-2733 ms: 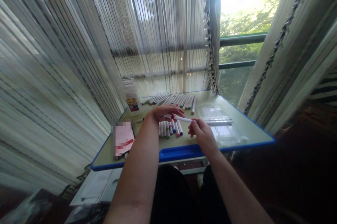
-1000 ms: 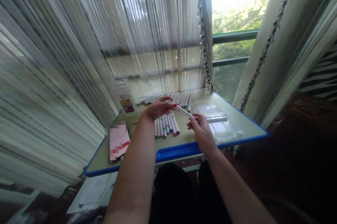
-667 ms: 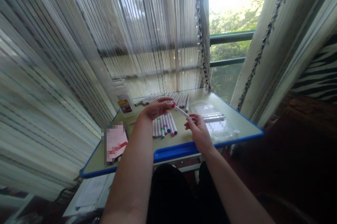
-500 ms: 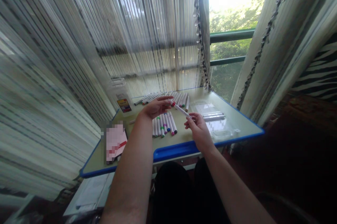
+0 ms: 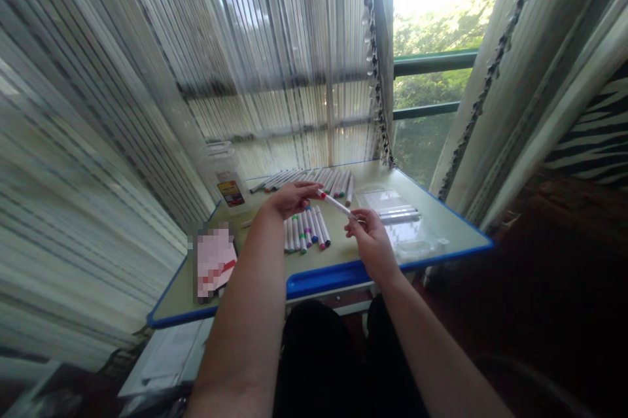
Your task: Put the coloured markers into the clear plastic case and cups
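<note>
A white marker (image 5: 338, 205) with a red band slants between my two hands above the table. My left hand (image 5: 297, 197) has its fingers closed at the marker's upper, red-banded end. Its lower end is pinched in my right hand (image 5: 367, 229). Below my hands lies a row of white markers (image 5: 308, 229) with green, purple, blue, pink and black ends. Farther back, more white markers (image 5: 336, 184) spread in a fan, partly hidden by my left hand. Right of them, a clear plastic case (image 5: 417, 235) lies flat with several markers (image 5: 398, 214) in it.
The light table (image 5: 343, 262) has a blue edge and a blue tray groove (image 5: 324, 280) at the front. A clear container with a label (image 5: 229, 192) stands at the back left. A blurred pink item (image 5: 214, 258) lies at the left. Striped curtains (image 5: 275, 78) hang behind.
The marker has stayed between both hands and looks slightly turned, its red band sitting a little lower. The view has shifted slightly.
</note>
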Action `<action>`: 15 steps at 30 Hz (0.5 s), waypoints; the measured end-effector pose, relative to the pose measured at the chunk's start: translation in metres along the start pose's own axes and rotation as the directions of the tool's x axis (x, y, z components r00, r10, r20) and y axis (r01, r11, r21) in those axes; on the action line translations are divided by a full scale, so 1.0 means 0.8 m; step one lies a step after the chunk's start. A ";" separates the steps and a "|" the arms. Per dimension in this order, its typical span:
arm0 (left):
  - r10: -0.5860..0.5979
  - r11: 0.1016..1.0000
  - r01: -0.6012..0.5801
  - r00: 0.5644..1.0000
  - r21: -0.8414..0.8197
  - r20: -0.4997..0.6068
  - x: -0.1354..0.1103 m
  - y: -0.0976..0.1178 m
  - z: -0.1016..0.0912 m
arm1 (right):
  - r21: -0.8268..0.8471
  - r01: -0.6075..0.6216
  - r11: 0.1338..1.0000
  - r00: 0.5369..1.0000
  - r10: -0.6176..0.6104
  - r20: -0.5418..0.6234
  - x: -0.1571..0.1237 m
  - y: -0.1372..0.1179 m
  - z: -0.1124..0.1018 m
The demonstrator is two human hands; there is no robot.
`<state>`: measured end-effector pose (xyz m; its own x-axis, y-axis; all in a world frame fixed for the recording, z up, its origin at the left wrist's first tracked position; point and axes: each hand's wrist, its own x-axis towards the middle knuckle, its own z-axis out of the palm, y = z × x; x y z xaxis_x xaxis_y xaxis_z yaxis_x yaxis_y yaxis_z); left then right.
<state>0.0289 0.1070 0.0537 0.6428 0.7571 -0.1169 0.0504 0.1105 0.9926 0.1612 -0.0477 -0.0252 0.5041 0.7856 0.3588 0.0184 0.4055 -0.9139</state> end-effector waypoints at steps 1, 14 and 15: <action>0.000 1.000 0.000 1.000 0.000 -0.005 0.000 -0.001 0.000 | -0.004 -0.004 1.000 1.000 0.004 0.004 0.000 0.000 0.000; 0.074 0.991 -0.068 0.996 -0.114 0.046 0.000 0.001 -0.004 | 0.027 -0.036 0.999 0.999 0.035 0.042 -0.001 -0.003 0.002; 0.062 0.993 -0.057 0.997 -0.099 0.044 -0.001 0.002 -0.003 | 0.022 -0.033 0.999 0.999 0.032 0.036 -0.001 -0.003 0.002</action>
<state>0.0266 0.1079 0.0552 0.6776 0.7335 -0.0538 -0.0621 0.1299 0.9896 0.1593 -0.0484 -0.0228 0.4733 0.8145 0.3355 -0.0176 0.3896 -0.9208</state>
